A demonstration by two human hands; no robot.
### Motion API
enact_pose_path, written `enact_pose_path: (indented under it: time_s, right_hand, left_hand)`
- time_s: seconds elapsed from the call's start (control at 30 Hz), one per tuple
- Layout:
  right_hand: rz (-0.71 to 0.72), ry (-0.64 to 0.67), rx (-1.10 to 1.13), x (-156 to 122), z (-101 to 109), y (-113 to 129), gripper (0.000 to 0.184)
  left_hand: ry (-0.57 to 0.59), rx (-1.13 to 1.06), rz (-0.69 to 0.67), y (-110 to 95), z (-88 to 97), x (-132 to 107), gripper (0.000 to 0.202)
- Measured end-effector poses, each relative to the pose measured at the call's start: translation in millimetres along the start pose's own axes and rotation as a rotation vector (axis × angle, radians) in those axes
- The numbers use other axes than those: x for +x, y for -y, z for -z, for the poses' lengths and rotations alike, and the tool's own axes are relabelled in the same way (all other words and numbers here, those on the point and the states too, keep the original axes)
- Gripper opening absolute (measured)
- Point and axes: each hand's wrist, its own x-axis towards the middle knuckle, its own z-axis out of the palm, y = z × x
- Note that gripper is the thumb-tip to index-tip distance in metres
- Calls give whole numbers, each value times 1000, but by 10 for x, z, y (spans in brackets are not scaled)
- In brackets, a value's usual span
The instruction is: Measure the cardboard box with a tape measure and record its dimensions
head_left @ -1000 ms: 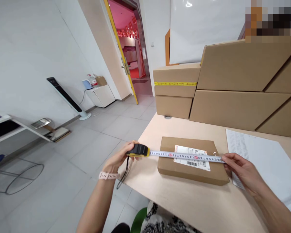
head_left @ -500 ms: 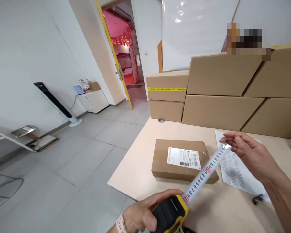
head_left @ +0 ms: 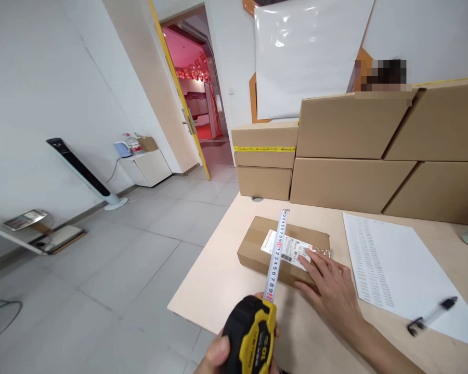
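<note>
My left hand (head_left: 218,358) is wrapped around a black and yellow tape measure (head_left: 253,332) in the lower middle. Its extended blade (head_left: 275,265) reaches away from me over a sealed cardboard box (head_left: 253,244), and the metal end tip (head_left: 284,210) appears past the box's far edge. Whether the blade touches the box I cannot tell. My right hand (head_left: 331,283) grips the box at its right part, fingers over the top near the white shipping label (head_left: 296,250) and thumb low at the near side.
Stacked large cartons (head_left: 351,182) line the table's (head_left: 206,285) far side. On the right lie a printed sheet (head_left: 405,270) and a pen (head_left: 432,317). Behind the cartons is a person (head_left: 386,75), partly hidden. A tower fan (head_left: 86,174) and a floor scale (head_left: 58,239) stand left.
My right hand has let go of the blade's tip and moved left onto the cardboard box, which has turned slightly. The tape measure has swung more upright, its blade now crossing the box.
</note>
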Motion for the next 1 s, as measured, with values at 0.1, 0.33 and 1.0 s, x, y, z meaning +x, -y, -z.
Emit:
enact_pose_path:
  time_s: [0.1,0.33,1.0]
  right_hand:
    - [-140,91,212,164,154,-71,31]
    - [-402,90,438,778,247,-564,35]
    - [-544,390,606,1366,-324,-659,24]
  left_hand:
    - [-40,33,20,6,19,84,63]
    - [-78,168,131,-68,66,267,62]
    - [-109,201,186,17,36,364,63]
